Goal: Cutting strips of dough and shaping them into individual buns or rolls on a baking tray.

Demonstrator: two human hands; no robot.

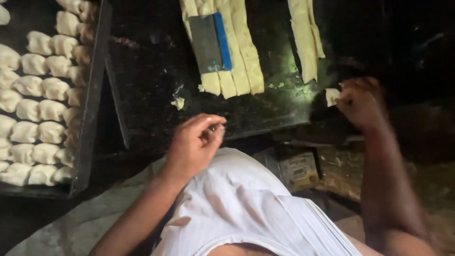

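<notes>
My right hand point(360, 100) is closed around a small pale piece of dough point(332, 96) at the right edge of the dark work board point(151, 80). My left hand point(195, 144) hovers over the board's near edge with its fingers curled loosely and nothing in it. Long strips of dough point(244, 52) lie side by side on the board ahead, and a flat metal scraper with a blue handle point(210, 41) rests on them. Two more dough strips point(305, 38) lie farther right.
A dark baking tray point(90, 114) at the left holds several rows of folded dough pieces point(38, 109). A small dough scrap point(178, 102) lies on the board. A small tin point(297, 170) sits below the board's near edge, by my white-clothed lap.
</notes>
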